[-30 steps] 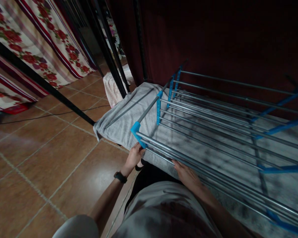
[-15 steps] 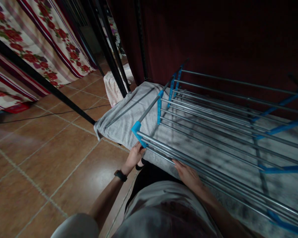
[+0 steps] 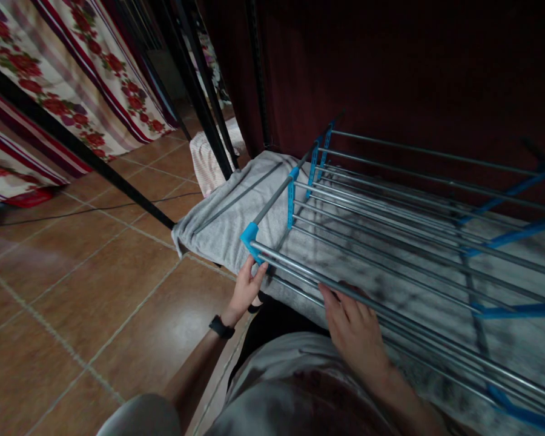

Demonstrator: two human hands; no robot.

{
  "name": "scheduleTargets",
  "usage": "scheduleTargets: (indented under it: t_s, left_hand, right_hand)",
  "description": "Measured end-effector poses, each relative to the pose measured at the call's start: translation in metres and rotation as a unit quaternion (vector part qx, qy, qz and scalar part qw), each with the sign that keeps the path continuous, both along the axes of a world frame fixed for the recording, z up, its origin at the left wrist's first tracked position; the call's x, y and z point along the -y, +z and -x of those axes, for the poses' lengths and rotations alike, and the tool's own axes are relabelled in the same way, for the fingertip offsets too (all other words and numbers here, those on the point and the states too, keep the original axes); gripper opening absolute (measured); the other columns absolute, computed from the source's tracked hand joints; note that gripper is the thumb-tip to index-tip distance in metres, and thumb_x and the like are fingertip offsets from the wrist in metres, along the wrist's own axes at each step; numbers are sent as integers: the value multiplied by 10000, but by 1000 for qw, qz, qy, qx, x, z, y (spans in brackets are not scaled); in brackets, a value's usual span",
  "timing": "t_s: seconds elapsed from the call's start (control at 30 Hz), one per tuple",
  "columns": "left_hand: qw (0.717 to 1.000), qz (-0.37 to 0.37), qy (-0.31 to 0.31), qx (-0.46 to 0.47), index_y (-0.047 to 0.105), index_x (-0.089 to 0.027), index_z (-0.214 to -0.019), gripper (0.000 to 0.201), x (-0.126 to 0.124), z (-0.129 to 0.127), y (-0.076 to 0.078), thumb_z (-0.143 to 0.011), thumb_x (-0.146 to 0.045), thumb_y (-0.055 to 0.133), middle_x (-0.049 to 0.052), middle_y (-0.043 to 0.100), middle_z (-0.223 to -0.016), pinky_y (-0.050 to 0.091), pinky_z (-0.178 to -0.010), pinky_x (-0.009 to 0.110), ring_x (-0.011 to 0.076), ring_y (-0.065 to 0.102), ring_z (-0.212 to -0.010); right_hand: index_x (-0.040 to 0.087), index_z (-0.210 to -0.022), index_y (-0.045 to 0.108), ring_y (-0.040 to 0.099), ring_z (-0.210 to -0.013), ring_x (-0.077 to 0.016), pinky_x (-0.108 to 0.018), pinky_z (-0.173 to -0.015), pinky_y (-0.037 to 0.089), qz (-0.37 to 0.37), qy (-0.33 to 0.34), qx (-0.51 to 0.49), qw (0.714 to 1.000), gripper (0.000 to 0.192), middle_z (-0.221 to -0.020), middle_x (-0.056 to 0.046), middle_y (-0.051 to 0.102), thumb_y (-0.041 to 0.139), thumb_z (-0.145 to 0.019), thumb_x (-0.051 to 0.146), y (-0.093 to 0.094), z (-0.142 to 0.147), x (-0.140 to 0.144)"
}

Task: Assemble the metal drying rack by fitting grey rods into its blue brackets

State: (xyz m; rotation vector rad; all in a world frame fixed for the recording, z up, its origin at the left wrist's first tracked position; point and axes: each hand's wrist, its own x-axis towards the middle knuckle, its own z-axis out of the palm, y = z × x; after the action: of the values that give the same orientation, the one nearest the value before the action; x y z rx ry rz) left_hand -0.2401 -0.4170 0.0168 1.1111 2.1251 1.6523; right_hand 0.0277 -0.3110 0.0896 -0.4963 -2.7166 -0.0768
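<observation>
The drying rack, with many metal tubes and blue joint pieces, is in front of the wearer, above a grey cloth; what lies below this cloth I cannot see. From far away, I judge it rather light for its length, stiff along the tubes, and a little slippery on the smooth metal, while the blue parts look like plastic and perhaps could crack if forced. I would take hold at the blue corner piece and along the thick front tube, not at the thin inner ones. The left hand pinches the lower end of this corner piece between thumb and fingers. The right hand has its fingers bent at the front tube, but I cannot tell if they close on it. I read no brand or label on the rack; the shirt carries a faint print, too blurred to read. Farther out, I see a dark red panel behind, a tiled floor and a floral curtain at the left
</observation>
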Motion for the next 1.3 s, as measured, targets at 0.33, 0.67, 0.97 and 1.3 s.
scheduleTargets:
  t_s: [0.33,0.67,0.97,1.3]
  left_hand:
    - [991,-107,83,8,553,-234,-1087,190,-30,-10,28,-906,-287,528,19,581,-962,480,-755,278,152,549,-819]
    - [995,-75,27,64,559,-209,-980,204,-26,0,32,-861,-366,613,7,607,-856,492,-719,268,141,574,-769]
    - [993,-92,35,62,600,-203,-938,232,-28,-3,30,-904,-432,615,-6,594,-769,497,-654,258,132,567,-687]
    - [999,12,21,22,648,-204,-1023,218,-6,3,-7,-882,-369,634,54,701,-994,519,-898,358,212,654,-953]
  right_hand:
    - [283,-1389,572,696,-918,-184,-271,-774,507,21,-42,126,991,466,-1239,-74,689,410,-978,137,15,10,-10]
    - [267,-1374,576,705,-813,-167,-273,-711,492,30,-48,116,992,398,-1157,-77,717,432,-1007,212,18,7,-9]
    - [259,-1420,531,666,-969,-227,-345,-827,493,28,-70,100,992,447,-1236,-111,671,357,-1015,188,14,10,-38]
    - [240,-1477,471,479,-1336,-277,-473,-1148,347,14,-5,75,997,536,-1460,-102,533,423,-960,108,-5,0,-27]
